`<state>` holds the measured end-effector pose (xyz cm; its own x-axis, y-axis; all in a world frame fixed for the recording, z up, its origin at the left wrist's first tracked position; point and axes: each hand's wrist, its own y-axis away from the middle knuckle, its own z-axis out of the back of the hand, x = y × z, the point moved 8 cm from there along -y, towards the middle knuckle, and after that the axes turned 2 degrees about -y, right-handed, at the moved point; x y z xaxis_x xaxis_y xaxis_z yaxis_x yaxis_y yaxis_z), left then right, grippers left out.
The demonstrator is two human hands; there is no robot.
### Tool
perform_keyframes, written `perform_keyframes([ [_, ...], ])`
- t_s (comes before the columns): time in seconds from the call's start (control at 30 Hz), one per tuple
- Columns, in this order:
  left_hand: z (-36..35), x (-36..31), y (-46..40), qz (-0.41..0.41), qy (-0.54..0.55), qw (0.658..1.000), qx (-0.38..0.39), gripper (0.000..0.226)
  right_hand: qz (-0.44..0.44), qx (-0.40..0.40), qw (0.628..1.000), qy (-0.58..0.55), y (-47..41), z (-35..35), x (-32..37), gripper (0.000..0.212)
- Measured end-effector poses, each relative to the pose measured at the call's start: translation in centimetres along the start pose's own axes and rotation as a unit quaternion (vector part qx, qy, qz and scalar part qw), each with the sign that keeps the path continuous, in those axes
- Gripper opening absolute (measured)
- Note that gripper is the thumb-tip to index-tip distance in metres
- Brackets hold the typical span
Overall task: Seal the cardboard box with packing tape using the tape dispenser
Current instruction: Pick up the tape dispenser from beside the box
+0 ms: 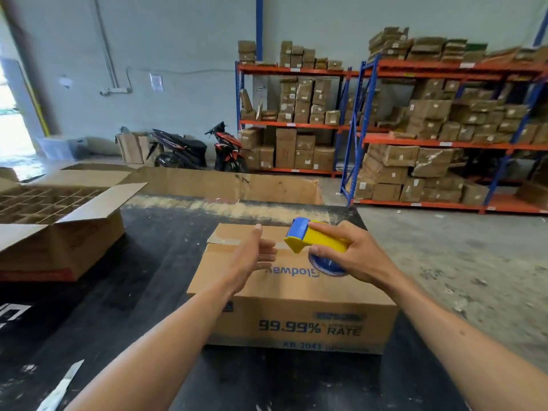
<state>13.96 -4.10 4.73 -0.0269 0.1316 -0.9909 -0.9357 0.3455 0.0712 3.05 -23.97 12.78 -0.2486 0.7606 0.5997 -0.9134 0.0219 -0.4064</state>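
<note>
Right hand [350,256] clamps the tape dispenser [314,239]; left hand [255,256], fingers apart, should press the cardboard box [293,307] flaps flat.

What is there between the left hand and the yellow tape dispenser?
In the head view, only the top of the cardboard box with a strip of tape shows between the open left hand and the tape dispenser held by the right hand.

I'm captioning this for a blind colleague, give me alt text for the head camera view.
A person's right hand holds a yellow and blue tape dispenser over a closed cardboard box, the open left hand beside it. An open box with dividers sits left; warehouse shelves behind.
</note>
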Motion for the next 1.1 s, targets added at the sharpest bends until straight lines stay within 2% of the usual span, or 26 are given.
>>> perform_keyframes([
  [0.1, -1.1, -2.4, -0.5, 0.070, 0.185, 0.980, 0.037, 0.067, 0.072, -0.035, 0.996, 0.049, -1.5, 0.3, 0.6, 0.057],
  [0.23, -2.8, -5.3, -1.0, 0.070, 0.278, 0.953, 0.097, 0.072, 0.146, -0.039, 0.987, 0.057, -2.8, -0.2, 0.8, 0.059],
  [0.37, -2.9, -5.6, -1.0, 0.065, 0.251, 0.960, 0.104, 0.068, 0.180, -0.011, 0.980, 0.091, -3.6, -1.2, 0.1, 0.060],
  [0.53, -0.4, -5.4, -1.7, 0.053, 0.295, 0.952, 0.060, 0.041, 0.200, -0.033, 0.978, 0.041, -5.5, -1.7, 0.2, 0.059],
  [0.7, 1.1, -6.2, -2.8, 0.026, 0.255, 0.964, 0.067, 0.027, 0.219, -0.038, 0.974, 0.042, -7.4, -2.7, 0.4, 0.059],
  [0.87, 2.1, -6.7, -3.9, 0.032, 0.194, 0.979, 0.049, 0.027, 0.216, -0.030, 0.973, 0.069, -8.7, -3.8, 0.3, 0.060],
  [1.1, 2.3, -6.4, -4.1, 0.047, 0.231, 0.971, 0.037, 0.028, 0.201, -0.038, 0.976, 0.073, -8.7, -3.4, 0.6, 0.061],
])
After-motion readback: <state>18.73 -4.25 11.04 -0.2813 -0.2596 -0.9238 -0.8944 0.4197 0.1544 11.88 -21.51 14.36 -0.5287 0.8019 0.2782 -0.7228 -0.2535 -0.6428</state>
